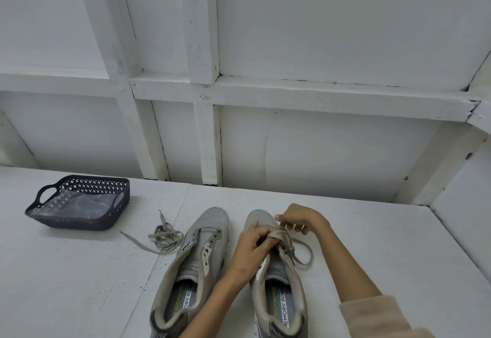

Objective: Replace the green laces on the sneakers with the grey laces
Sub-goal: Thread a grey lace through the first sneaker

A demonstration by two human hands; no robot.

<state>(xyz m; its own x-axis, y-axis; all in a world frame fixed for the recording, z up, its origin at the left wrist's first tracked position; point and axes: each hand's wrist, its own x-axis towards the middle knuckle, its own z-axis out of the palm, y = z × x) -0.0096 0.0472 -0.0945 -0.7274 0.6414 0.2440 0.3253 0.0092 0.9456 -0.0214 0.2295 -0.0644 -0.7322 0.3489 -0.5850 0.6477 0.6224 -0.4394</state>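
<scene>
Both are busy on the right sneaker (279, 284): left hand (251, 247) grips the tongue (275, 236), right hand (300, 220) pinches the grey lace (305, 248). The unlaced left sneaker (196, 258) sits just left of them, with a loose lace bundle (166, 236) further left on the counter (372, 244).

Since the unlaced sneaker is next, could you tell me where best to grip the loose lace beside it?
Pinch the loose lace at the straight tail trailing left of its coil, coming from above: that end lies flat and clear of the tangle.
</scene>
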